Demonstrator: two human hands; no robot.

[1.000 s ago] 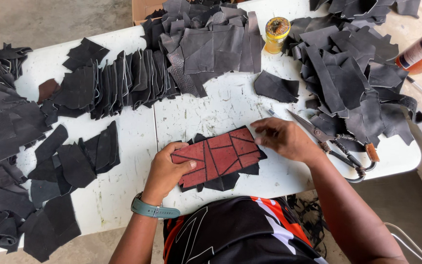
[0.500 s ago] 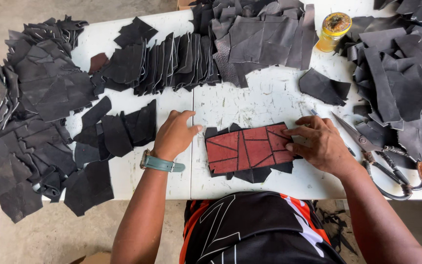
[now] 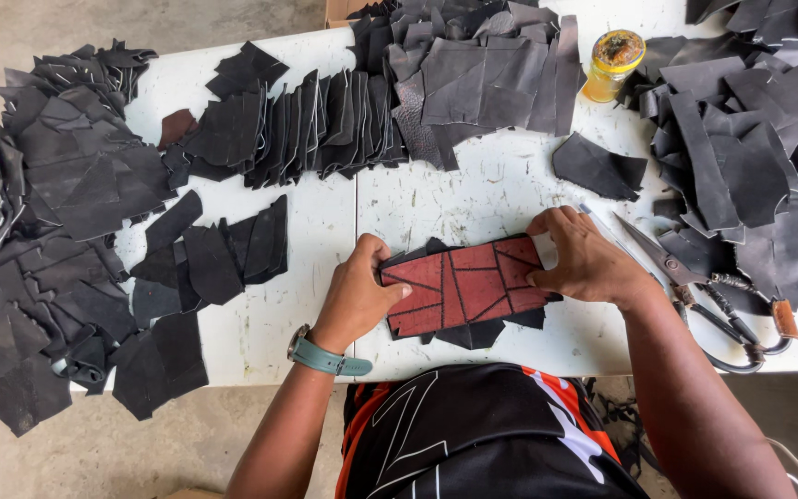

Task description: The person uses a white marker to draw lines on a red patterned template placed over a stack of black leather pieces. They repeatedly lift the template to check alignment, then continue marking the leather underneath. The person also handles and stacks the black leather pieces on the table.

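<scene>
Both hands, left (image 3: 357,300) and right (image 3: 584,259), pinch the red template (image 3: 468,285); scissors (image 3: 704,291) and black leather scraps (image 3: 223,254) flank it.

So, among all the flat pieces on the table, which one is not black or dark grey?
The red rectangular panel marked with dark lines, held between the left hand and right hand at the table's near edge. The cut pieces piled around are all dark.

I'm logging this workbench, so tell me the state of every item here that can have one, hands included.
Red template: flat on the table, lying over dark pieces, pressed at both ends.
Left hand: bare, holding the template's left end.
Right hand: bare, holding its right end.
Scissors: lying on the table, untouched, blades together.
Yellow jar: upright, lid on.
Dark leather pieces: cut, in overlapping rows and heaps.
</scene>
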